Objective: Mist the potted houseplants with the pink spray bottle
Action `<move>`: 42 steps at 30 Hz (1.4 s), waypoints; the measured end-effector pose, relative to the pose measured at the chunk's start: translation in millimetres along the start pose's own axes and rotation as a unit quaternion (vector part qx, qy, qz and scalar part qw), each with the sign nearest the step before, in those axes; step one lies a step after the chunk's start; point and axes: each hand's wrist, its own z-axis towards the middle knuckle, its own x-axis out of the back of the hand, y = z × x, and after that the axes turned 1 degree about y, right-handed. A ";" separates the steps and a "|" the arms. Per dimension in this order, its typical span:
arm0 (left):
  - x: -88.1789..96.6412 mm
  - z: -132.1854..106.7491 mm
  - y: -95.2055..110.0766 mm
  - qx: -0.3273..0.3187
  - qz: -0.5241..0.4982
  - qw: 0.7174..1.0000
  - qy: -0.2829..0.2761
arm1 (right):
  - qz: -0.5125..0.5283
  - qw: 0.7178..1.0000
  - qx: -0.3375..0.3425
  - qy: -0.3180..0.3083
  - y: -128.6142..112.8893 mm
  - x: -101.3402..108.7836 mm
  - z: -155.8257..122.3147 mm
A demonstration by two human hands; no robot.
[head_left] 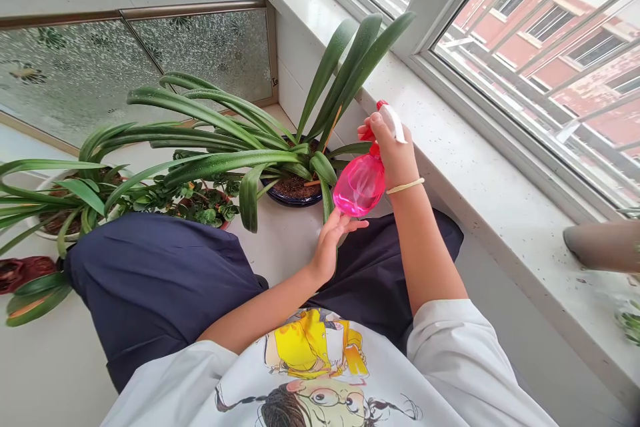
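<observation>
A pink see-through spray bottle [360,185] with a red and white spray head is tilted in front of me. My right hand [397,150] is closed around its neck and trigger. Under the bottle's lower end is my left hand [333,240], fingers stretched out, the fingertips at or just below its base; whether they bear weight I cannot tell. Right beside the bottle, a strap-leaved plant [215,113] grows in a dark blue pot [295,201]. Pale specks or droplets dot its long leaves. A thin orange-brown stick [333,127] stands among them.
At the left are another long-leaved plant in a white pot [43,230] and a small leafy plant [207,203]. A white window ledge [465,187] runs along the right, with a grey-brown pot [603,247] lying on it. Patterned glass cabinet doors [200,47] stand behind.
</observation>
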 end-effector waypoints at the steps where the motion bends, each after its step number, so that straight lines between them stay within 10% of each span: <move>1: 1.3 2.2 3.4 -0.006 -0.004 1.000 -0.003 | 0.001 1.000 0.015 0.005 -2.8 0.1 0.7; 12: 1.3 2.4 21.9 -0.039 0.020 0.998 -0.037 | -0.064 0.996 0.058 0.007 -21.3 -6.1 5.0; 42: -8.3 -42.0 -22.7 0.074 0.004 0.997 0.004 | -0.080 0.990 -0.011 -0.112 18.6 -15.7 -22.1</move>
